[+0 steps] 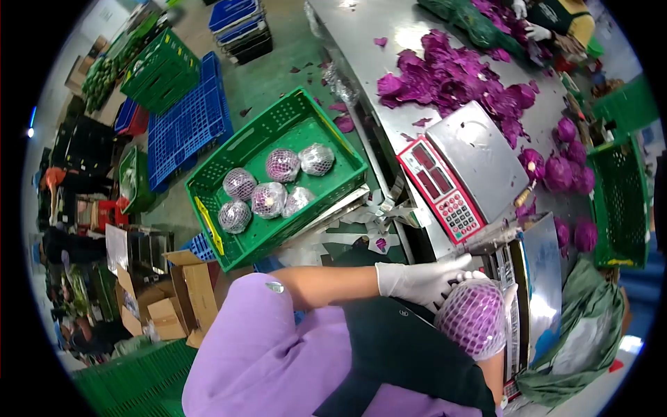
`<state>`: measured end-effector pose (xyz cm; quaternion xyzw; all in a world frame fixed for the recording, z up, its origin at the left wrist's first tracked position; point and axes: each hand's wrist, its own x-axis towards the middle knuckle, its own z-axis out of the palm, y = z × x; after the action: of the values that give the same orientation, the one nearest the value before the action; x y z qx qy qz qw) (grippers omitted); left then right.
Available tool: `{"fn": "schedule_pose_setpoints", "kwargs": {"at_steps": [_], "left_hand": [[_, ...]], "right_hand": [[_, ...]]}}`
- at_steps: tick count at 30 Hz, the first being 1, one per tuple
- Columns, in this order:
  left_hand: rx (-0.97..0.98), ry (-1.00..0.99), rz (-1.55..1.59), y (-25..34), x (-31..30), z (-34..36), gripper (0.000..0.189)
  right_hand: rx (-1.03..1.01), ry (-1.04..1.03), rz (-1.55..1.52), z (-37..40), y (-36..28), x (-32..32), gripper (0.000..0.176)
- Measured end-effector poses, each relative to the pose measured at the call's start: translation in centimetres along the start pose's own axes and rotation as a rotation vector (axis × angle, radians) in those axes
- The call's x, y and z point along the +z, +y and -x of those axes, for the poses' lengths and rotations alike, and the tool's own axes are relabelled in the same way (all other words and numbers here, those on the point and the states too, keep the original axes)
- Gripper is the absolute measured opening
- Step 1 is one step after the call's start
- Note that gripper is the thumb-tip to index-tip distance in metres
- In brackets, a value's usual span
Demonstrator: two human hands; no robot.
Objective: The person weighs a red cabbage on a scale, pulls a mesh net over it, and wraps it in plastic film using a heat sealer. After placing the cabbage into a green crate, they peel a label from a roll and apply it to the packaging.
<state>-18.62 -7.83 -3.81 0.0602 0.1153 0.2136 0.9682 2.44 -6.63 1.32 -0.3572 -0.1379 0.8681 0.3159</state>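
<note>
Along the near long side of the green crate (pixel 278 121) lie six netted cabbages (pixel 283 165). To their right, the gloved left hand (pixel 419 282), thumb straight, has fingers against another netted purple cabbage (pixel 472 316), held up just off the near edge of the steel table (pixel 368 28); the gloved right hand (pixel 511 296), mostly hidden, cups it. Rightmost, loose cabbages (pixel 558 174) gather by the table's right edge, beyond the scale (pixel 479 163).

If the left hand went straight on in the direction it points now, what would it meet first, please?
Most likely the netted purple cabbage held by the right hand; the left hand points toward it and seems to touch it or nearly so, though depth is unclear.
</note>
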Motion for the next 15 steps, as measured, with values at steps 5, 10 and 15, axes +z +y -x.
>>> {"fn": "schedule_pose_setpoints", "kwargs": {"at_steps": [5,10,15], "left_hand": [[0.437,0.054,-0.016,0.5,-1.4,2.4,0.064],[1.086,0.818,-1.158,2.7,-9.0,9.8,0.054],[1.140,1.278,-1.183,7.5,-12.1,21.2,0.075]], "right_hand": [[-0.230,-0.090,0.105,-4.8,0.3,2.6,0.085],[-0.526,-0.131,0.723,-6.8,2.5,6.4,0.063],[-0.448,0.159,0.811,-4.6,0.5,1.6,0.040]]}}
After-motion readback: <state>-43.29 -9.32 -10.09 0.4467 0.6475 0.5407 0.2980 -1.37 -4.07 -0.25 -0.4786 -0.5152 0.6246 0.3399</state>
